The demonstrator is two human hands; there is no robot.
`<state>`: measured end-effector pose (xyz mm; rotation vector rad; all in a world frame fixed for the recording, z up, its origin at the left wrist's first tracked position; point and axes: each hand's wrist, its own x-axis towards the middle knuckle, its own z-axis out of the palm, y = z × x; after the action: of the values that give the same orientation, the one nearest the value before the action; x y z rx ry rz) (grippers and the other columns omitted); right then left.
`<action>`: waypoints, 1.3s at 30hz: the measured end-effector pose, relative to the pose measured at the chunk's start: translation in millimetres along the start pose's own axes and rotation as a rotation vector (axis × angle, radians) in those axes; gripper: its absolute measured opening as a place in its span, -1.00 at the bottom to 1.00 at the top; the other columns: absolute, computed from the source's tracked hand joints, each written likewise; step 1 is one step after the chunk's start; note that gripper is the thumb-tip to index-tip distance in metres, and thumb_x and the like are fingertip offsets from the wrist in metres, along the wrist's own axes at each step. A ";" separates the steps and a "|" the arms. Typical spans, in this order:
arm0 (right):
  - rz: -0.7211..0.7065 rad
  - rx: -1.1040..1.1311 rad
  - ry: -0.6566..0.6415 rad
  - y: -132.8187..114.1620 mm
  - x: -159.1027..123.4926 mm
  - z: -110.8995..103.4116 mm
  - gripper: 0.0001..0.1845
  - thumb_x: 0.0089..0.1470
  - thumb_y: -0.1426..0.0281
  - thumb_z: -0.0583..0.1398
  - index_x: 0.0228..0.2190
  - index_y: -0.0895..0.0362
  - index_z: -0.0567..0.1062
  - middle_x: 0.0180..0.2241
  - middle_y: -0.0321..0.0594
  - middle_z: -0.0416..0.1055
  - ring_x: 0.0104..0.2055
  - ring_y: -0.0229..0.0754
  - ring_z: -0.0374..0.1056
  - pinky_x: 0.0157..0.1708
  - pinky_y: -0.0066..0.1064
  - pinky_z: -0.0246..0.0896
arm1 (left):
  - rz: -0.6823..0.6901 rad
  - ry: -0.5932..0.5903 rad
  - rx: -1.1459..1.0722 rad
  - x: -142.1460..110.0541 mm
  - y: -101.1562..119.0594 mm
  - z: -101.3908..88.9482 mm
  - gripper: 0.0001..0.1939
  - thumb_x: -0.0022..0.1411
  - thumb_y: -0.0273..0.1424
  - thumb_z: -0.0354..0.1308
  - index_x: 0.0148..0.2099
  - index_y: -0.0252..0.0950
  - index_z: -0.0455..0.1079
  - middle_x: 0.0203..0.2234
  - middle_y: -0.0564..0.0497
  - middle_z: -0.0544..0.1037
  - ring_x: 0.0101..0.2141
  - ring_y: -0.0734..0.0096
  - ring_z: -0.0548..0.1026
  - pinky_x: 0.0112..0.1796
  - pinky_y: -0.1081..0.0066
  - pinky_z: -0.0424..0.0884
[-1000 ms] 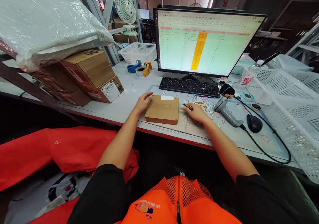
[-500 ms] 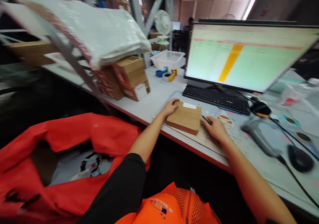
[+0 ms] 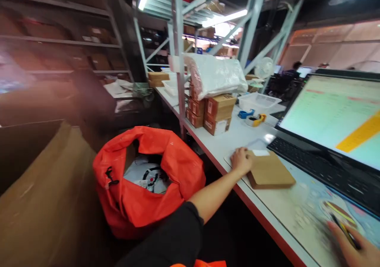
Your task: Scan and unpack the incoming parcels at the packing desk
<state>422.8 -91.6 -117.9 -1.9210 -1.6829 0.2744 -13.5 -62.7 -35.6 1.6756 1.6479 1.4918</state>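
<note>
A flat brown cardboard box (image 3: 271,170) with a white label lies near the desk's front edge. My left hand (image 3: 242,162) is closed on its left end; its fingertips are partly hidden. At the lower right, my right hand (image 3: 356,245) is closed around a slim black and yellow tool that looks like a utility knife (image 3: 346,231). That hand is blurred, partly cut off by the frame and apart from the box. Beneath both is a printed desk mat (image 3: 314,207).
The keyboard (image 3: 308,164) and monitor (image 3: 335,116) stand behind the box. Tape dispensers (image 3: 252,118), stacked cartons (image 3: 218,114) and a white basket (image 3: 258,100) are further back. On the floor is an open red bag (image 3: 187,168), beside a large carton (image 3: 50,195) at left.
The view has swung left, bringing in the shelves and the large carton. My right hand has drawn away from the box with the utility knife. My left hand remains on the box.
</note>
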 end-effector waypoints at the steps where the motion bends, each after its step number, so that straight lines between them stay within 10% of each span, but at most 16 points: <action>1: 0.123 -0.036 0.005 -5.0 -7.3 -7.5 -0.23 0.00 -0.34 0.09 0.02 -0.20 0.65 -0.13 0.52 0.51 -0.16 0.47 0.57 -0.32 0.24 0.34 | -0.027 0.004 -0.010 -15.1 -1.3 8.4 -0.69 0.50 -0.22 0.17 0.19 -0.20 0.46 0.19 -0.22 0.47 0.15 0.10 0.48 0.17 0.04 0.46; 6: 0.070 -0.056 -0.037 -50.9 -22.5 -26.3 -0.25 0.18 -0.11 0.04 0.08 0.15 0.62 0.04 0.14 0.60 0.09 0.26 0.52 0.07 0.01 0.39 | 0.016 -0.094 -0.043 -133.8 1.1 44.4 -0.52 0.47 -0.19 0.14 0.32 -0.26 0.33 0.30 -0.33 0.35 0.35 -0.05 0.31 0.37 -0.12 0.21; 10: 0.148 -0.032 0.027 -52.7 -14.7 -28.1 -0.40 0.29 0.05 0.11 0.13 0.18 0.59 0.08 0.07 0.59 0.13 0.14 0.50 0.09 -0.15 0.35 | 0.383 -0.649 -0.232 -193.1 23.4 37.4 -0.58 0.41 -0.24 0.22 0.27 -0.11 0.46 0.29 -0.18 0.46 0.32 0.03 0.41 0.25 0.06 0.44; 13: 0.174 -0.060 0.060 -51.7 -21.1 -32.3 -0.47 0.34 0.12 0.14 0.14 0.18 0.58 0.09 0.06 0.59 0.11 0.12 0.49 0.09 -0.19 0.34 | 0.585 -0.714 -0.298 -167.1 38.5 40.0 -0.71 0.44 -0.32 0.19 0.16 -0.08 0.55 0.05 -0.11 0.65 0.13 0.12 0.58 0.18 0.10 0.49; 19: 0.172 -0.140 0.062 -62.5 -54.4 -33.8 -0.47 0.36 0.08 0.13 0.17 0.10 0.58 0.06 0.02 0.61 0.06 0.16 0.51 0.03 -0.15 0.34 | 0.638 -0.535 0.039 -80.9 20.1 81.7 -0.63 0.35 -0.24 0.36 0.16 -0.17 0.54 0.26 -0.18 0.51 0.29 -0.08 0.41 0.29 -0.09 0.27; 39: 0.202 -0.135 0.018 -80.5 -79.1 -31.8 -0.52 0.36 0.11 0.16 0.13 0.08 0.61 0.03 -0.01 0.63 0.08 0.15 0.52 0.06 -0.16 0.35 | 0.718 -0.301 0.089 -105.7 8.4 111.2 -0.67 0.39 -0.18 0.34 0.11 -0.20 0.56 0.11 -0.15 0.61 0.20 0.00 0.50 0.23 0.04 0.29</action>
<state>355.9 -172.3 -65.4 -2.1912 -1.5314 0.2247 108.2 -112.8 -115.1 2.5625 1.0046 1.3414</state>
